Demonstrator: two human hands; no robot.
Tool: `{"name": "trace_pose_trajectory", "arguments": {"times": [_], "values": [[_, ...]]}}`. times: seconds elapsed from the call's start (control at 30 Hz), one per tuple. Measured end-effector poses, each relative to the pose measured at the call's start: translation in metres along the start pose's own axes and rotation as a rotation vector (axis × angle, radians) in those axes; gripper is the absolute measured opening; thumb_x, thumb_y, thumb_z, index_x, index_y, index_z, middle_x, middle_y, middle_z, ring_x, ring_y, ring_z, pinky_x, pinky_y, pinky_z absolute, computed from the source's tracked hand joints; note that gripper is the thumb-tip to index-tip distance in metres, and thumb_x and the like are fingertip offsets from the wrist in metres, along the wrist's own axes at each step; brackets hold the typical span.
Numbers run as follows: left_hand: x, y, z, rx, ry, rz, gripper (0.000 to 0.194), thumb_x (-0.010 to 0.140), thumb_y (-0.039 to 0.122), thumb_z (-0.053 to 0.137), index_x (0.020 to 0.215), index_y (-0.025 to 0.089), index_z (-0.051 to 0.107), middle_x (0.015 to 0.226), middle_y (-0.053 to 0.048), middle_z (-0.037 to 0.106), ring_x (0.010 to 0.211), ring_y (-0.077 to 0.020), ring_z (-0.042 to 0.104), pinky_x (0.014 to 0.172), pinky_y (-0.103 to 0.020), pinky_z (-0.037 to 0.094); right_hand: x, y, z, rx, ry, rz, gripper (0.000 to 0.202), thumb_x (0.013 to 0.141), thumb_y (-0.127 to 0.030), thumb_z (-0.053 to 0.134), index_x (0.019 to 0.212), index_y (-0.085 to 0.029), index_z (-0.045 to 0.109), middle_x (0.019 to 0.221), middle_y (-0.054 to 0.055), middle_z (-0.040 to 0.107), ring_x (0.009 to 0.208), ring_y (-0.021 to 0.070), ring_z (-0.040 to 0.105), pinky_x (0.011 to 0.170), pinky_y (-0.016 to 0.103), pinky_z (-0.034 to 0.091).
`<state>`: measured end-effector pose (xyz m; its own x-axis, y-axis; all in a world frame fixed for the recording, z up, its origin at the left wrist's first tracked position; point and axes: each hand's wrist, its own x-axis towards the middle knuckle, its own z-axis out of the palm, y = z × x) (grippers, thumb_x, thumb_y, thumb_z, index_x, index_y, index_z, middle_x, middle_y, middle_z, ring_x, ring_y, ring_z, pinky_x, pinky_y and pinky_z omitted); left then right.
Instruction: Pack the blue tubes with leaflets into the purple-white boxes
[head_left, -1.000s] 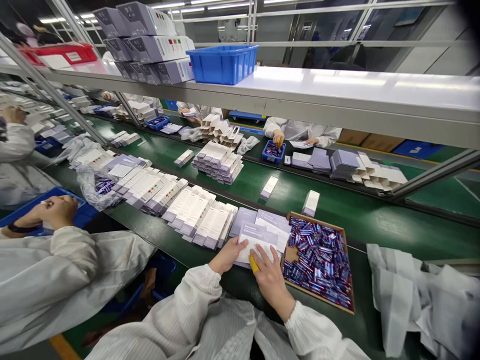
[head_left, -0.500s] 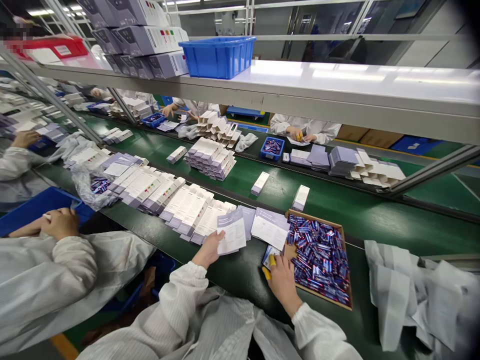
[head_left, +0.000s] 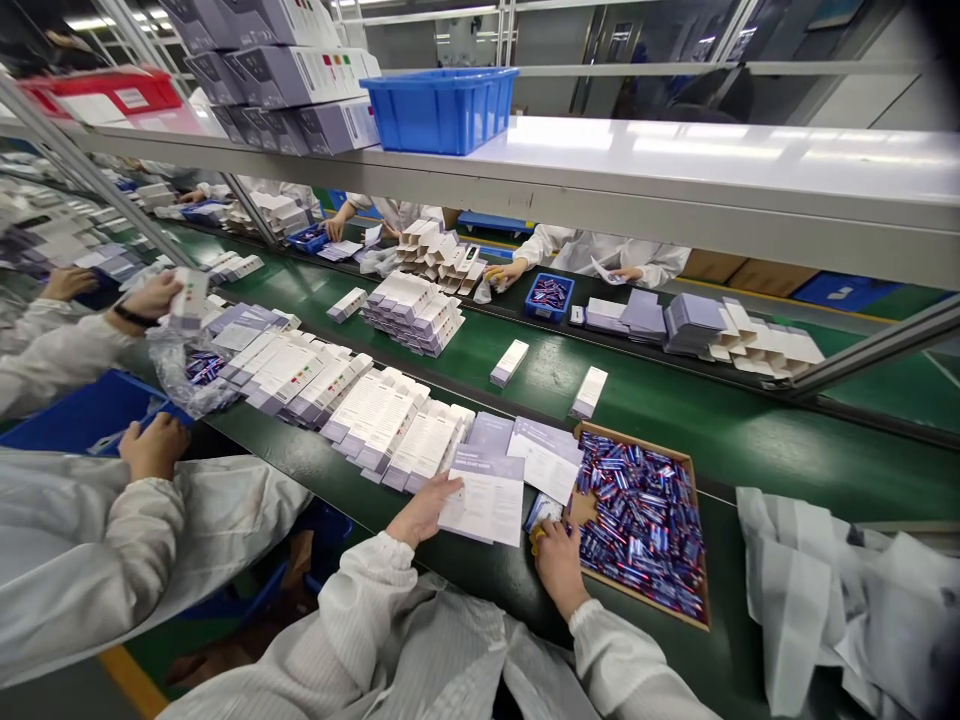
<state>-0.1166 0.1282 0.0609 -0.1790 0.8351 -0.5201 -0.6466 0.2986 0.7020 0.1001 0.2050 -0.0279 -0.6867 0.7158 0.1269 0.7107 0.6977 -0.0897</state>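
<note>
Green work surface point(head_left: 450, 570), items resting on it.
Near side, left to right: row of white cartons point(head_left: 360, 415), leaflets point(head_left: 546, 455), tray of batteries point(head_left: 701, 545). Two single cartons point(head_left: 510, 363) beyond.

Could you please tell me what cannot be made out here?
- Head view: fine print on the leaflet in the left hand, too small.
- Head view: near end of the small item, behind the right hand.
- Head view: floor of the shelf bin, hidden by its wall.
- Head view: top boxes, cut off above.

Left hand point(head_left: 426, 508) pinches, right hand point(head_left: 559, 562) curls downward, forearms point(head_left: 356, 600) sleeved
</note>
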Motion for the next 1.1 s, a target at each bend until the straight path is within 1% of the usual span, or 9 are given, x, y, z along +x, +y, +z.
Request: {"name": "trace_pose_trajectory", "arguments": {"times": [0.17,0.23,0.33,0.4,0.6,0.73,0.93,1.0,1.1], "values": [[0.003,-0.005,0.002,0.038,0.013,0.02,0.035,0.072,0.027,0.059,0.105,0.015,0.053,0.091,-0.01,0.066,0.084,-0.0215,0.062,0.077,-0.034,0.047,0.0,0.009,-0.008,0.071,0.036,0.125,0.023,0.067,-0.005,0.046,0.068,-0.019,0.064,0.08,0.004,0.064,0.078,0.0189,0.054,0.085,0.041,0.025],[0.005,-0.011,0.005,0.064,0.032,0.026,0.033,0.071,0.028,0.06,0.101,0.014,0.055,0.088,-0.01,0.067,0.083,-0.0219,0.062,0.077,-0.034,0.046,0.0,0.012,-0.023,0.124,0.159,0.132,0.025,0.07,-0.007,0.044,0.079,-0.019,0.064,0.086,0.004,0.064,0.083,0.0186,0.054,0.087,0.041,0.026],[0.007,-0.024,0.018,0.071,0.035,0.036,0.032,0.068,0.029,0.062,0.095,0.013,0.057,0.084,-0.009,0.067,0.082,-0.0228,0.062,0.076,-0.035,0.045,0.005,0.005,-0.053,0.244,0.453,0.032,0.026,0.074,-0.013,0.045,0.095,-0.019,0.06,0.093,0.005,0.063,0.092,0.0194,0.051,0.093,0.042,0.024],[0.009,-0.033,0.031,0.064,0.014,0.05,0.034,0.065,0.03,0.064,0.093,0.013,0.057,0.082,-0.008,0.067,0.081,-0.0229,0.061,0.074,-0.034,0.044,0.01,-0.009,-0.068,0.301,0.522,-0.06,0.026,0.076,-0.013,0.046,0.098,-0.021,0.058,0.094,0.002,0.063,0.097,0.0198,0.048,0.096,0.044,0.021],[0.011,-0.044,0.058,0.024,-0.063,0.096,0.039,0.06,0.038,0.066,0.089,0.012,0.058,0.084,-0.007,0.066,0.08,-0.0209,0.06,0.072,-0.03,0.042,0.02,-0.036,-0.065,0.246,0.376,-0.179,0.017,0.075,-0.009,0.051,0.077,-0.023,0.062,0.092,-0.001,0.064,0.091,0.0179,0.049,0.099,0.045,0.016],[0.01,-0.044,0.059,0.025,-0.058,0.092,0.04,0.058,0.038,0.069,0.087,0.012,0.059,0.082,-0.007,0.065,0.078,-0.0197,0.059,0.074,-0.03,0.041,0.019,-0.028,-0.06,0.285,0.31,-0.208,0.018,0.075,-0.011,0.053,0.085,-0.022,0.063,0.094,0.001,0.064,0.09,0.0172,0.05,0.096,0.041,0.025],[0.009,-0.047,0.06,0.043,-0.036,0.071,0.042,0.056,0.04,0.071,0.086,0.012,0.059,0.079,-0.007,0.066,0.075,-0.0198,0.059,0.073,-0.031,0.042,0.009,-0.014,-0.072,0.525,0.141,-0.335,0.029,0.078,-0.013,0.045,0.103,-0.019,0.059,0.102,0.006,0.062,0.1,0.0193,0.05,0.09,0.037,0.037],[0.008,-0.045,0.06,0.051,-0.05,0.065,0.044,0.057,0.042,0.07,0.089,0.013,0.059,0.082,-0.008,0.067,0.078,-0.021,0.06,0.074,-0.032,0.043,0.008,0.0,-0.074,0.548,0.152,-0.274,0.026,0.081,-0.02,0.042,0.101,-0.02,0.059,0.101,0.006,0.062,0.098,0.0186,0.052,0.087,0.035,0.041],[0.007,-0.038,0.058,0.058,-0.074,0.042,0.044,0.061,0.041,0.068,0.094,0.014,0.059,0.087,-0.009,0.067,0.082,-0.0224,0.061,0.076,-0.033,0.044,0.013,0.039,-0.073,0.278,0.144,0.129,0.025,0.082,-0.022,0.038,0.093,-0.019,0.061,0.093,0.007,0.062,0.085,0.0175,0.056,0.076,0.03,0.043]]}}
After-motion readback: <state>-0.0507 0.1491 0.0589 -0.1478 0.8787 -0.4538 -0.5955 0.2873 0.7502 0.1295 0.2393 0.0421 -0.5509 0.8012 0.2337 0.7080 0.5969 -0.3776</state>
